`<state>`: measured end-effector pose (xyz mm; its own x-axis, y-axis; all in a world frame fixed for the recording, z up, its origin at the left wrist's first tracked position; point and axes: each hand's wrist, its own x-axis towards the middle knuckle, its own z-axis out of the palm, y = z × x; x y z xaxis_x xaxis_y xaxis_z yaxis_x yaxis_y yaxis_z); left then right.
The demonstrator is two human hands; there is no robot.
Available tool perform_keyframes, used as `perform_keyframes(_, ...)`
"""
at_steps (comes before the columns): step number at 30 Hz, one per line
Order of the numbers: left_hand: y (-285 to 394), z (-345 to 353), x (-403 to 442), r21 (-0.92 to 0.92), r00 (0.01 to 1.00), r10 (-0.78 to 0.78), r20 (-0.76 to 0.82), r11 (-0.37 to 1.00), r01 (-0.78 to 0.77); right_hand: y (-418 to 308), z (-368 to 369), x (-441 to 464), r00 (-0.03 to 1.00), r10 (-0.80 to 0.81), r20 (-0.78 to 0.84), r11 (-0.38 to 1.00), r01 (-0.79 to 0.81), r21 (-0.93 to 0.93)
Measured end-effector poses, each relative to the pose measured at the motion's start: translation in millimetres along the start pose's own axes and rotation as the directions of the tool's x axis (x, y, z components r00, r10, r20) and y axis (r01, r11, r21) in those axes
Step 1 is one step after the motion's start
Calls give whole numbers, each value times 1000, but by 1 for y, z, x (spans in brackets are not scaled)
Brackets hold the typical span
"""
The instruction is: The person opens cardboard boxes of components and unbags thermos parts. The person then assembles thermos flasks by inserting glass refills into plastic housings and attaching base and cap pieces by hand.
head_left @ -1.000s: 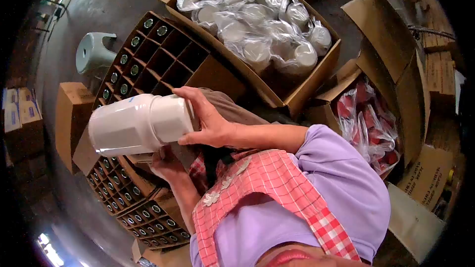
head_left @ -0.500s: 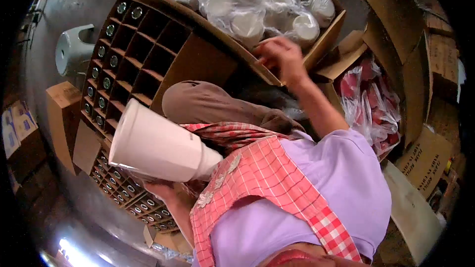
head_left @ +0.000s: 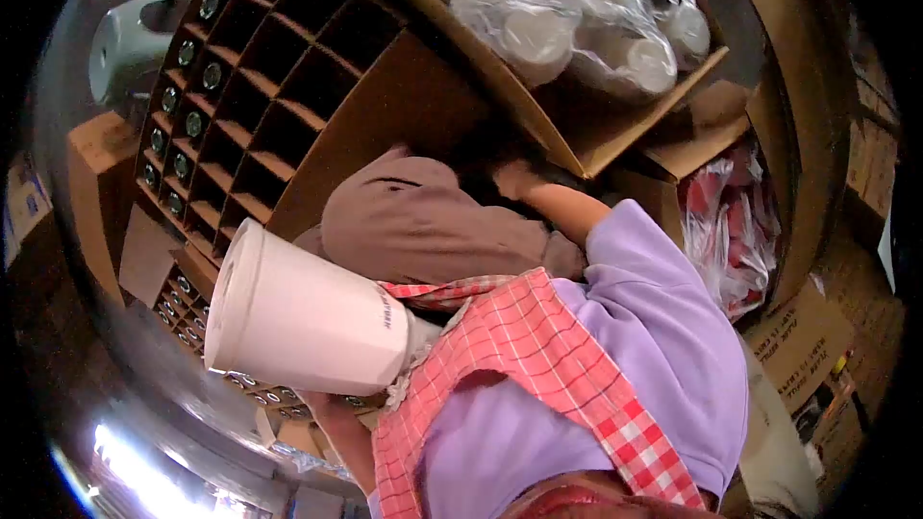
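A large white tapered flask [head_left: 308, 312] with small dark lettering lies tilted across my left side, its wide end outward and its narrow end against the apron. My left hand [head_left: 332, 415] supports it from beneath; the flask hides the fingers. Down in the shadow between my knee and a carton of bagged parts [head_left: 553, 125] is my right hand [head_left: 517, 178], its fingers lost in the dark. White round-ended pieces in clear plastic bags [head_left: 538, 38] fill that carton. Beside it, a divided carton [head_left: 394, 101] holds several silvery round-topped pieces in its far-left cells.
A second divided carton [head_left: 183, 312] stands lower left. Red pieces in clear bags [head_left: 726, 231] fill a box at my right, near a printed carton [head_left: 798, 336]. A pale stool [head_left: 125, 48] and a brown carton [head_left: 101, 159] stand at the left.
My right hand has moved from the rim of the carton of bagged parts down into the gap beside my knee. The view has shifted, and the flask remains at my left side.
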<state>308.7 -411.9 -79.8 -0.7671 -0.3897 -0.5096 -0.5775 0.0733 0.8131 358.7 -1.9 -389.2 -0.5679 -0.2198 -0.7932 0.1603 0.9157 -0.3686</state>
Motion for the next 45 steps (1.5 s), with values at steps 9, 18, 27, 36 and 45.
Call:
perform_keyframes(9, 96, 104, 95, 209, 790, 128, 600, 928, -309, -103, -175, -79, 745, 345, -572, -6, 611, 792)
perform_keyframes(18, 85, 223, 179, -10, 638, -40, 769, 997, 75, -207, -252, -58, 467, -484, -740, 737, 674, -57)
perform_keyframes(27, 88, 194, 162, -471, 699, 15, 715, 748, 467, -179, -266, -146, 736, -240, -633, 730, 567, 382)
perform_keyframes(36, 86, 162, 175, -477, 746, 249, 618, 872, 104, -218, -311, -95, 542, -191, -819, 939, 344, 9)
perform_keyframes(45, 108, 45, 33, -496, 543, 835, 89, 510, -703, -237, -301, -185, -46, -689, -724, 10, 997, -73)
